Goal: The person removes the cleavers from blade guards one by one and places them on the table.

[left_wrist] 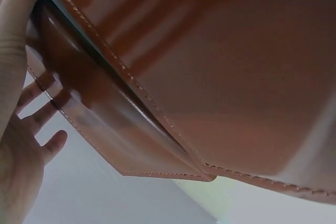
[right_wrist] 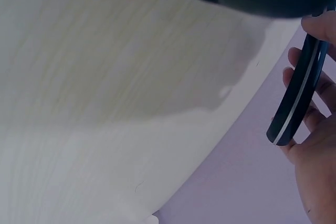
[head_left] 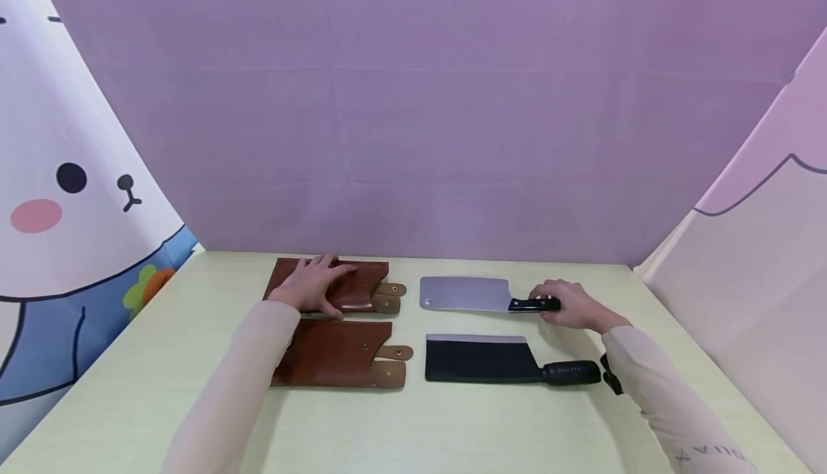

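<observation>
Two brown leather knife sheaths lie on the left, the far sheath (head_left: 358, 287) behind the near sheath (head_left: 342, 352). Across the far one rests my left hand (head_left: 313, 284), its fingers spread toward the back edge and its thumb by the front edge. In the left wrist view, those fingers (left_wrist: 34, 119) meet the stitched leather border. To the right lies a silver cleaver (head_left: 465, 294) with a black handle, which my right hand (head_left: 571, 305) holds between thumb and fingers. The right wrist view shows the riveted handle (right_wrist: 296, 93) in that grip. A black-bladed cleaver (head_left: 481, 359) lies nearer me.
The pale wooden table (head_left: 349, 431) ends at a purple backdrop (head_left: 413, 115). A printed cartoon panel (head_left: 77, 258) stands along the left side, and a pale pink panel (head_left: 762, 280) along the right. The black cleaver's thick handle (head_left: 571, 373) points toward my right forearm.
</observation>
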### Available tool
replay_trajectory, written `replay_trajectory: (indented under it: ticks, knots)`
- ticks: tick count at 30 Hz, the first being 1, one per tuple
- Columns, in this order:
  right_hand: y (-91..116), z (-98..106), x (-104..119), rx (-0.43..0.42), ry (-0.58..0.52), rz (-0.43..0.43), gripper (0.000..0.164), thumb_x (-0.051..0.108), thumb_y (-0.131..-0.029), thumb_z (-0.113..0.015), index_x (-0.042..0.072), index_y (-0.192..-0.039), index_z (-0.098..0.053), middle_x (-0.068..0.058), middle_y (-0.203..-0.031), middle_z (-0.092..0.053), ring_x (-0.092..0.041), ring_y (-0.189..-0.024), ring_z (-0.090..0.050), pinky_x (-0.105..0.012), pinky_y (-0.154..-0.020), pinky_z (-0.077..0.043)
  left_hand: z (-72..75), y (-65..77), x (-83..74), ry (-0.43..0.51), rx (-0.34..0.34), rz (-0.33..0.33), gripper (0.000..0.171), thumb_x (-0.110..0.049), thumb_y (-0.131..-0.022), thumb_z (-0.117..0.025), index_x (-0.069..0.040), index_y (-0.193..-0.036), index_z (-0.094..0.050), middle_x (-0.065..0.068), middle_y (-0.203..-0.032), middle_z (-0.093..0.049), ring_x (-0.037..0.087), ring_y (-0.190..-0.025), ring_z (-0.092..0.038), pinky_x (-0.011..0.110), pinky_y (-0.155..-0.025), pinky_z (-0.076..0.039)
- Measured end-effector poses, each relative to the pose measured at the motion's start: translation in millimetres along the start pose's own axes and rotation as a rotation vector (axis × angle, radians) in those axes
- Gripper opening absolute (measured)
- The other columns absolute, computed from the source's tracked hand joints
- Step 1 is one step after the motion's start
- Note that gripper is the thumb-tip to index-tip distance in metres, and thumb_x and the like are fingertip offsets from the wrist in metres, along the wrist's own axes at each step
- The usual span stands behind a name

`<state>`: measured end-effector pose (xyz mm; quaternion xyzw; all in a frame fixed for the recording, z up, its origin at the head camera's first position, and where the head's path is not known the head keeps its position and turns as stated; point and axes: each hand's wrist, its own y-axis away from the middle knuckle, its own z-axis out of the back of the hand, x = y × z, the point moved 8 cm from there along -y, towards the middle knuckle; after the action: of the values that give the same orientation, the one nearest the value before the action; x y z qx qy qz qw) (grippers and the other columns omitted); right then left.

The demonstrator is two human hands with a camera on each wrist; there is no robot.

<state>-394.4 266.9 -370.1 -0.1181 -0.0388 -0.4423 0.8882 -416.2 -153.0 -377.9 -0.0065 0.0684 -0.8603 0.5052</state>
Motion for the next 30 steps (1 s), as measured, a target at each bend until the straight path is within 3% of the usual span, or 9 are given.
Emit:
replay_trajectory:
  ticks: [30]
  knots:
    - [-2.4,-8.2,-2.0,0.09,0.109,-0.044,0.033,0.003,-0.078,-0.067,0.008,-0.11,-0.062,-0.009,-0.104,-0.062,-0.032,-0.096,-0.056,-0.061,-0.078,-0.036,-6.1,0.7,3.0,0.105,0.087,0.028,0.093,-0.053,-0.058,-0.079,-0.023,-0.137,-0.042,0.015,-0.139,-0.036,0.04,-0.126,-0.035,0.064,-0.098,-0.025]
